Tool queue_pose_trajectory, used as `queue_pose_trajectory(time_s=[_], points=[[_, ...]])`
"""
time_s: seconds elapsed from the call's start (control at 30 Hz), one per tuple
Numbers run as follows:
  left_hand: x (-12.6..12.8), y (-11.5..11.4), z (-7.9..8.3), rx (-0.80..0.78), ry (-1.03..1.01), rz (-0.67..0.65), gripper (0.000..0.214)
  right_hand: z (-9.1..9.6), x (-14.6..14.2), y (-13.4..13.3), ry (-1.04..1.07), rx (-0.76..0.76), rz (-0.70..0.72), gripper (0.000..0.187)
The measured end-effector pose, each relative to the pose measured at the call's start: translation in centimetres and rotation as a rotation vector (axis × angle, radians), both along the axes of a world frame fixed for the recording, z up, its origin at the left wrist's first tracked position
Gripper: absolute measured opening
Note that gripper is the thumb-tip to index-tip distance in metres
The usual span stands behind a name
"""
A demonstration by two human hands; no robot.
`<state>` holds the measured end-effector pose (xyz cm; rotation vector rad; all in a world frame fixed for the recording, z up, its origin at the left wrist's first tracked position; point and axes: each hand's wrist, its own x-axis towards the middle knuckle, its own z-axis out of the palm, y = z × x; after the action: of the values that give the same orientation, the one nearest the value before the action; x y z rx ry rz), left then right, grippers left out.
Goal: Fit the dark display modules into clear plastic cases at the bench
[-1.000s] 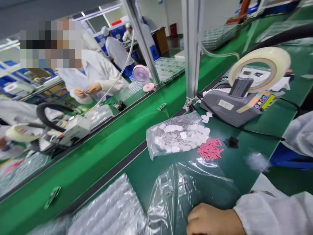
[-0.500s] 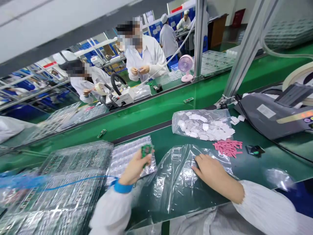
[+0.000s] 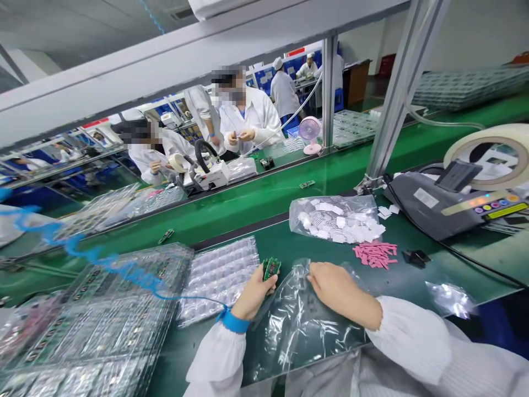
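Note:
My left hand (image 3: 254, 295) is closed on a small green circuit board (image 3: 271, 268), which sticks up between thumb and fingers. Around that wrist is a blue strap (image 3: 233, 320) with a coiled blue cord. My right hand (image 3: 342, 291) pinches the upper edge of a clear plastic bag (image 3: 303, 328) that lies crumpled on the green table. Just beyond my left hand is a clear tray with pale pockets (image 3: 225, 270). Past my right hand lie a bag of white labels (image 3: 334, 219) and a heap of pink strips (image 3: 376, 255).
Stacked clear trays of boards (image 3: 111, 309) fill the left side. A grey tape dispenser (image 3: 433, 198) with its roll and cable stands at right. Small boards (image 3: 307, 184) lie on the green conveyor (image 3: 248, 193). Co-workers in white sit across it, near a pink fan (image 3: 309, 132).
My left hand has carried the circuit board to the right, closer to the plastic bag. My right hand has shifted left and now lifts the bag's edge. The view has tilted upward.

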<state>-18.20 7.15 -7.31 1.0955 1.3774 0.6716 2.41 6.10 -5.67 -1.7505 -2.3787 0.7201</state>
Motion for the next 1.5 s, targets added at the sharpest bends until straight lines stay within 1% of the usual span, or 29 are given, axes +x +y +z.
queue_pose_trajectory(time_s=[0.07,0.17,0.23,0.3,0.37,0.43,0.5,0.6,0.67,0.73,0.8,0.9,0.97,1.0,1.03,1.1,1.2,1.27,1.3,1.37,1.43,1.5], points=[[0.1,-0.7,0.1,-0.01,-0.047,0.018,0.032,1.1,-0.5,-0.3,0.118,0.019,0.053,0.013],[0.3,-1.4,0.7,-0.032,-0.087,0.036,0.039,2.2,-1.0,0.2,0.314,0.02,0.103,0.014],[-0.2,-1.8,1.7,-0.026,-0.083,0.068,0.04,2.6,-1.2,0.9,0.457,0.001,0.118,0.015],[-1.4,-2.4,3.2,-0.005,-0.054,0.123,0.039,2.7,-1.5,1.9,0.616,-0.044,0.136,0.016],[-3.0,-3.2,5.1,0.017,-0.012,0.189,0.037,2.5,-2.1,2.9,0.788,-0.136,0.172,0.016],[-4.6,-3.9,6.9,0.022,0.03,0.249,0.034,2.1,-3.1,3.9,0.952,-0.264,0.215,0.016],[-5.7,-4.6,8.4,0.0,0.073,0.307,0.03,1.4,-4.4,4.8,1.081,-0.382,0.248,0.022],[-6.1,-5.2,9.9,-0.003,0.119,0.38,0.029,0.3,-6.6,5.7,1.187,-0.484,0.267,0.032],[-5.7,-5.3,10.3,0.016,0.144,0.393,0.03,-0.6,-7.7,5.9,1.201,-0.507,0.256,0.033],[-5.2,-5.1,10.1,0.044,0.196,0.384,0.032,-1.5,-8.1,5.9,1.175,-0.497,0.222,0.031],[-4.5,-4.3,9.1,0.105,0.307,0.354,0.032,-2.6,-7.5,6.0,1.113,-0.455,0.165,0.029],[-3.3,-2.7,6.2,0.199,0.467,0.299,0.034,-4.1,-5.1,6.1,0.967,-0.316,0.039,0.027],[-2.6,-1.8,4.2,0.207,0.501,0.27,0.039,-4.6,-3.3,5.5,0.858,-0.178,-0.036,0.028],[-2.4,-1.5,3.3,0.203,0.503,0.26,0.041,-4.7,-2.6,5.0,0.807,-0.105,-0.048,0.029],[-2.4,-1.3,2.8,0.201,0.51,0.252,0.044,-4.7,-2.0,4.3,0.76,-0.037,-0.035,0.031],[-2.6,-1.1,2.3,0.201,0.529,0.253,0.047,-4.8,-1.5,2.3,0.675,0.066,0.073,0.04],[-2.8,-0.8,3.1,0.222,0.548,0.294,0.054,-5.2,-1.1,-0.7,0.547,0.122,0.298,0.058],[-2.0,-0.2,3.8,0.248,0.532,0.297,0.057,-5.1,-0.4,-2.1,0.472,0.134,0.388,0.061],[-1.1,0.2,4.0,0.263,0.516,0.277,0.057,-4.9,0.1,-2.6,0.445,0.142,0.413,0.058],[1.8,1.1,4.0,0.287,0.474,0.183,0.055,-4.2,1.4,-3.5,0.408,0.179,0.465,0.047],[5.6,1.8,3.3,0.306,0.428,0.041,0.054,-3.3,2.8,-4.5,0.386,0.236,0.527,0.034],[9.6,2.4,2.1,0.31,0.386,-0.103,0.056,-2.6,4.0,-5.5,0.378,0.288,0.583,0.026]])
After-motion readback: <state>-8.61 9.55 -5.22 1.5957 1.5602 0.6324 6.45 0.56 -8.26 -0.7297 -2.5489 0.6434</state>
